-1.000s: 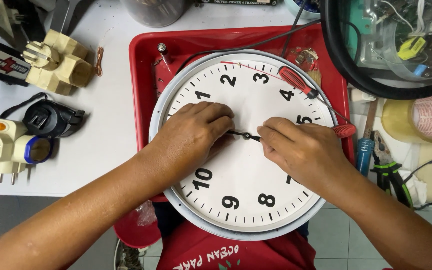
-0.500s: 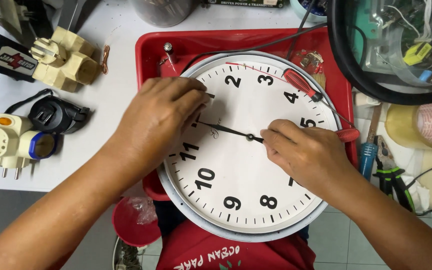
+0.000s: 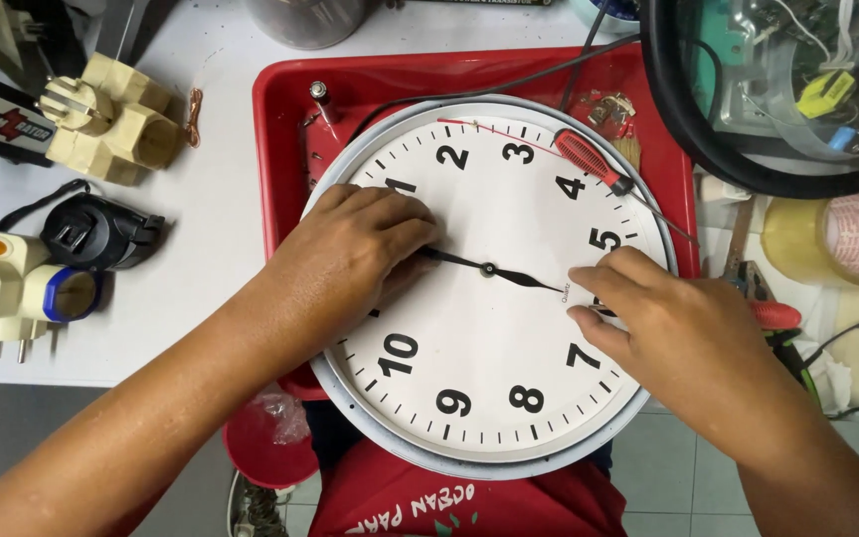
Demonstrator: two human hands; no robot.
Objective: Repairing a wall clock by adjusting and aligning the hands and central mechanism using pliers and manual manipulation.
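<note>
- The fingers [image 3: 405,224] of the left hand [image 3: 350,261] are curled and press flat on the clock face, right at the end of one black clock hand [image 3: 454,261]. They grip nothing.
- The fingers [image 3: 599,283] of the right hand [image 3: 683,338] are bent and pinch near the tip of the other black clock hand [image 3: 529,280], by the number five.
- The big round wall clock [image 3: 489,288] is white with black numbers. It lies flat on a red tray [image 3: 280,149] and sticks out over the front edge.
- A red screwdriver [image 3: 594,164] lies on the clock's top right rim.
- The tray sits on a white counter [image 3: 211,219].
- Cream plug adapters [image 3: 116,119] and a black plug [image 3: 101,231] lie on the left.
- A roll of tape [image 3: 837,239] sits on the right, near a big magnifying lens [image 3: 797,89].
</note>
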